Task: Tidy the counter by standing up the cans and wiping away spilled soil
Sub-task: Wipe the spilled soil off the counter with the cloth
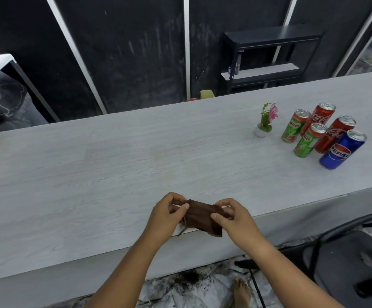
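Both my hands hold a brown cloth [199,215] over the counter's near edge. My left hand [169,213] pinches its left end and my right hand [234,216] pinches its right end. Several cans stand upright in a cluster at the far right of the pale wood-grain counter [114,165]: two green Milo cans [295,126] [309,141], two red Coca-Cola cans [320,116] [336,134] and a blue Pepsi can [341,150]. Dark soil [189,280] lies scattered on the marbled floor below the counter's front edge.
A small white pot with a pink flower [265,121] stands left of the cans. A black shelf unit [267,56] stands behind the counter. A grey chair [347,258] is at the lower right. A bare foot [241,290] rests on the floor.
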{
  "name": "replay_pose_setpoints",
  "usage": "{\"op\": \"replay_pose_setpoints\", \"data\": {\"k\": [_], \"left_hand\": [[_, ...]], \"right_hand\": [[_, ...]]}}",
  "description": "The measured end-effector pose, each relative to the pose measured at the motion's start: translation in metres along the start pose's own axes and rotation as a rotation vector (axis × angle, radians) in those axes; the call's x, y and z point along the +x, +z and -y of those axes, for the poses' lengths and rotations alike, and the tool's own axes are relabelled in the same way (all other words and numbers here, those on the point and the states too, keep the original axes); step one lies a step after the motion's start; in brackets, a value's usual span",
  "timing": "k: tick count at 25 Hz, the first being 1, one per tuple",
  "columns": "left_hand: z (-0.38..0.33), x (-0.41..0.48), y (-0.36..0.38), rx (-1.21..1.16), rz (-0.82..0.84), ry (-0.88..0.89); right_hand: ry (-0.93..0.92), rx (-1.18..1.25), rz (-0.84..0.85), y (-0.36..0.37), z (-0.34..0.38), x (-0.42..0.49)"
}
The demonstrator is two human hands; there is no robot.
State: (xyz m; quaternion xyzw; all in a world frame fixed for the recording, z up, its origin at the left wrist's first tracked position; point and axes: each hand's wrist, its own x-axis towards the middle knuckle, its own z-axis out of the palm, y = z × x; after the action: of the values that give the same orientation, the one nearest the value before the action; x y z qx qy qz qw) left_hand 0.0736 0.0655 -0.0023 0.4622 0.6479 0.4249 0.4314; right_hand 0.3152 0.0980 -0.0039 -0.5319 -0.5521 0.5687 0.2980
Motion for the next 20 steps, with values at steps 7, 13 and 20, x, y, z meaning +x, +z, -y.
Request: {"op": "replay_pose_setpoints", "data": {"k": [7,13,20], "left_hand": [[-0.021,0.015,0.064,-0.167,0.262,-0.132],[-0.045,0.021,0.150,-0.103,0.390,-0.104],[-0.086,0.005,0.296,0.026,0.682,0.037]], "right_hand": [[0.178,0.342,-0.240,-0.058,-0.016,-0.018],[0.089,0.294,-0.424,-0.122,-0.042,-0.060],[0.114,0.338,-0.767,-0.215,-0.091,-0.137]]}}
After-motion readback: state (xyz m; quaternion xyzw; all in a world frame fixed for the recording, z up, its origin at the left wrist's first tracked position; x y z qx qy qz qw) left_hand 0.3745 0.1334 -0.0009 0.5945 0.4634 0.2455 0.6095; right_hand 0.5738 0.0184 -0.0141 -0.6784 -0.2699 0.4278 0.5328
